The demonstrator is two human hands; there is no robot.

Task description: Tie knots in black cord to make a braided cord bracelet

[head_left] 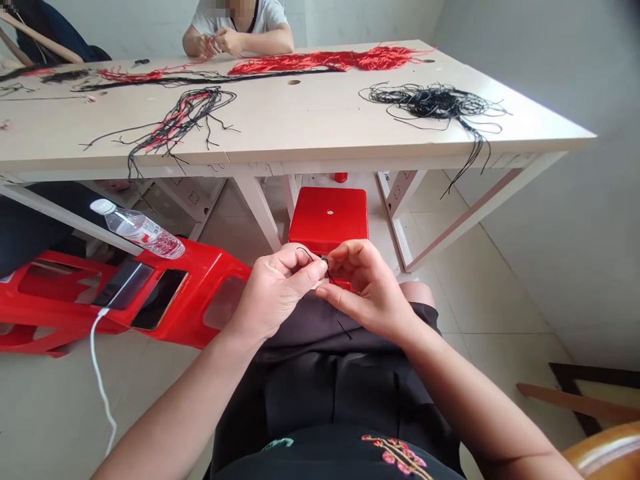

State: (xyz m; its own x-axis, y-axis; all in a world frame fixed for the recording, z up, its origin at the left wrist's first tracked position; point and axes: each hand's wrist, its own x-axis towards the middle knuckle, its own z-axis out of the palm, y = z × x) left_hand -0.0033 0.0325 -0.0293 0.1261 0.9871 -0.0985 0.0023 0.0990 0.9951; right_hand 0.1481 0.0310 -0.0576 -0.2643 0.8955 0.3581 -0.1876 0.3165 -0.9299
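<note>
My left hand (277, 292) and my right hand (367, 290) are held close together above my lap. Between their fingertips, a thin black cord (320, 260) is pinched, with a short loop rising over my left fingers. Its small working part is partly hidden by my fingers. Below my hands, a red plastic stool (327, 220) stands in front of my knees, and its edge shows between my hands. My dark skirt (335, 393) with floral embroidery covers my lap.
A white table (280, 113) holds tangled black cords (435, 103) and red tassels (320, 60). A seated co-worker's hands (215, 43) work at its far side. To my left, a red stool (165, 293) lies on its side, with a plastic water bottle (140, 230), phone (123, 283) and white cable (97, 380).
</note>
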